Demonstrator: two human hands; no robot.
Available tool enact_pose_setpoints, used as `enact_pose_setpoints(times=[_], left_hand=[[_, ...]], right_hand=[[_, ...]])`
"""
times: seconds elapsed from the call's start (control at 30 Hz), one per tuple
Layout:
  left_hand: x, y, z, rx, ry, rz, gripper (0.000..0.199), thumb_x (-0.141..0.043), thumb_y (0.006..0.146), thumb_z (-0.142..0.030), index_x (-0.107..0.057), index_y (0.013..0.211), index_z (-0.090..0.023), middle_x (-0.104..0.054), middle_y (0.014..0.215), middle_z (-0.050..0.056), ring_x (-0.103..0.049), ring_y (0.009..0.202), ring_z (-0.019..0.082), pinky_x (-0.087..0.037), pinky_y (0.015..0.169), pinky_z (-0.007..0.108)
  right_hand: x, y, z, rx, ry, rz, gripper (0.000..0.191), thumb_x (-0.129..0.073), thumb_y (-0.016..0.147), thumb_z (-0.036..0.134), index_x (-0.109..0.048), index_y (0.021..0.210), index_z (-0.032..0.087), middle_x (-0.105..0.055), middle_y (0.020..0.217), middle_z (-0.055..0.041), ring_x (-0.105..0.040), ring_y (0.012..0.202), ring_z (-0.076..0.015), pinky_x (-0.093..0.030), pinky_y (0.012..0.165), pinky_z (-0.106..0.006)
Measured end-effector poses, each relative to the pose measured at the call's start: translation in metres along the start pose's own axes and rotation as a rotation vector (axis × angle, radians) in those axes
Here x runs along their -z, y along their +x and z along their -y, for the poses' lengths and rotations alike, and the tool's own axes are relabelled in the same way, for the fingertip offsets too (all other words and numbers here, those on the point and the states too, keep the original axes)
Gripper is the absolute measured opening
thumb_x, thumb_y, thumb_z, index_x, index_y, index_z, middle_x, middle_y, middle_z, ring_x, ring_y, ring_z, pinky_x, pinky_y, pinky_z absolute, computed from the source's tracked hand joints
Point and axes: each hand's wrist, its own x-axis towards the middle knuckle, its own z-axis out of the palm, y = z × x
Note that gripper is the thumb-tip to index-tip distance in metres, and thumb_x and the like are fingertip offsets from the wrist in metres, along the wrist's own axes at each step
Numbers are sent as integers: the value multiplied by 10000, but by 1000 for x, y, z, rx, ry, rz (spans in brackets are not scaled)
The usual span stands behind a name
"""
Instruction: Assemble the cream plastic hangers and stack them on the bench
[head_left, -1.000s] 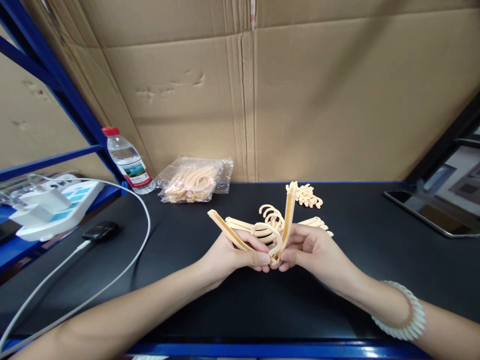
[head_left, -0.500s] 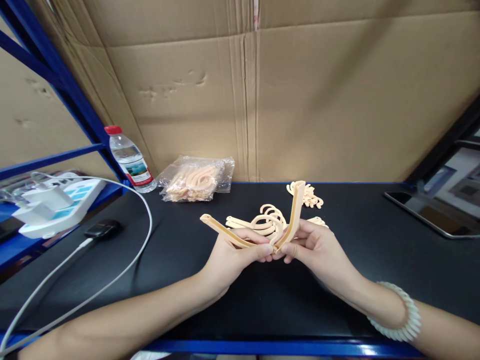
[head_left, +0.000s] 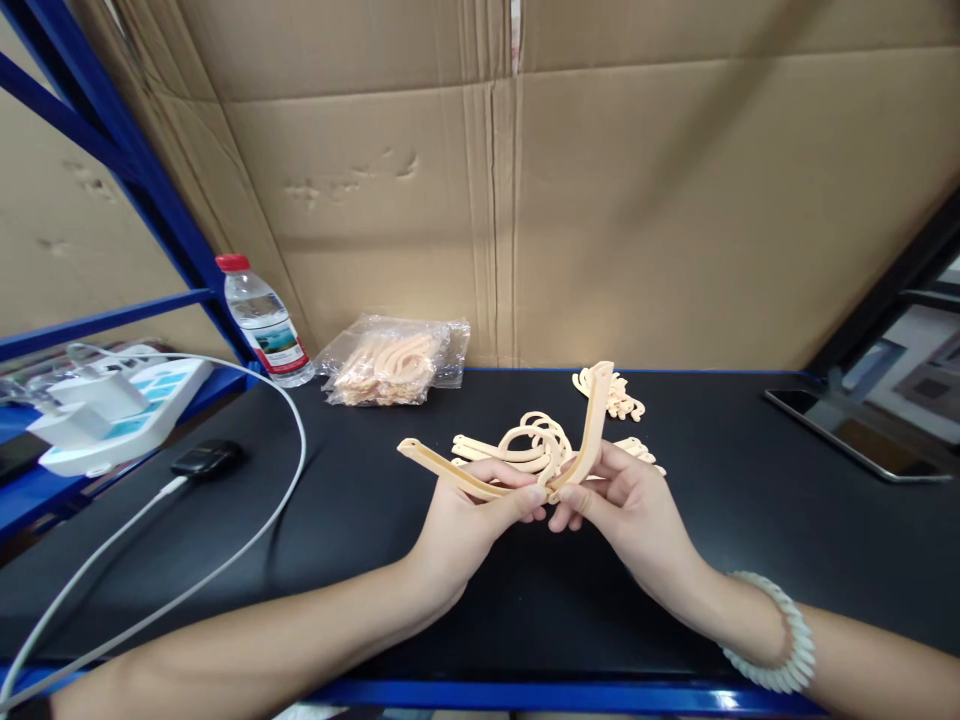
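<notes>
A beige plastic folding clothes hanger (head_left: 597, 415) is held in both hands, its two grooved arms spread in a wide V. Closed round the base of its left arm is my left hand (head_left: 466, 530), with the thumb pressing near the middle joint. My right hand (head_left: 639, 512) pinches the lower end of the steeper right arm, thumb at the joint. Fingers hide most of the joint. Just behind the hands lies a pile of similar beige hanger pieces (head_left: 480, 447), some with curved hooks, partly covered by the hands.
Small beige parts (head_left: 621, 398) are heaped farther back on the black table (head_left: 480, 620). At the back left are a clear bag of beige pieces (head_left: 394, 360) and a water bottle (head_left: 268, 325). A white cable (head_left: 302, 440) loops beside a power strip (head_left: 150, 420). A tablet (head_left: 855, 435) lies right.
The hanger's left arm has tilted slightly lower, and its right arm has shifted a little. My right wrist has moved slightly left. Both hands keep their hold.
</notes>
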Motion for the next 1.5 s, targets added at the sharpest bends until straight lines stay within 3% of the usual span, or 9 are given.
enact_pose_setpoints(times=[0.73, 1.03, 1.2, 1.3, 1.37, 1.5], left_hand=[[-7, -3, 4, -29, -40, -108, 83, -791, 692, -183, -726, 664, -141, -687, 650, 14, -609, 603, 104, -529, 615, 208], [-8, -4, 7, 17, -104, -106, 110, -800, 705, -217, -724, 687, -139, -705, 701, 25, -628, 645, 117, -541, 636, 227], [-2, -2, 3, 63, -93, -50, 127, -823, 678, -209, -719, 677, -136, -683, 612, 10, -623, 596, 108, -531, 613, 216], [2, 2, -2, 81, -65, -60, 152, -838, 658, -225, -723, 680, -127, -688, 622, 20, -628, 601, 110, -533, 609, 212], [4, 3, -5, 105, -48, -61, 178, -845, 649, -243, -732, 712, -121, -697, 653, 29, -637, 612, 113, -538, 612, 211], [11, 8, -12, 168, -13, -34, 246, -843, 655, -292, -725, 784, -121, -704, 686, 35, -659, 596, 113, -514, 553, 180]], right_hand=[[-14, -4, -7, -44, 77, -124, 319, -736, 766, 404, -515, 835, 184, -655, 645, 46, -606, 370, -95, -442, 377, -170], [-18, -6, -10, -85, 151, -140, 332, -763, 753, 417, -549, 850, 182, -680, 654, 23, -637, 435, -111, -473, 416, -184], [10, 1, 7, -83, 47, 43, 266, -726, 799, 405, -616, 844, 167, -702, 753, -45, -683, 595, -159, -513, 509, -237], [39, 14, 23, -67, -86, 66, 249, -754, 782, 379, -639, 833, 165, -612, 565, 12, -588, 501, -120, -473, 486, -230], [58, 22, 32, -75, -159, 148, 242, -772, 764, 360, -619, 802, 177, -597, 575, 28, -551, 466, -109, -449, 461, -236], [89, 35, 44, -163, -395, 389, 236, -757, 768, 369, -605, 774, 189, -639, 565, 13, -611, 512, -150, -451, 478, -246]])
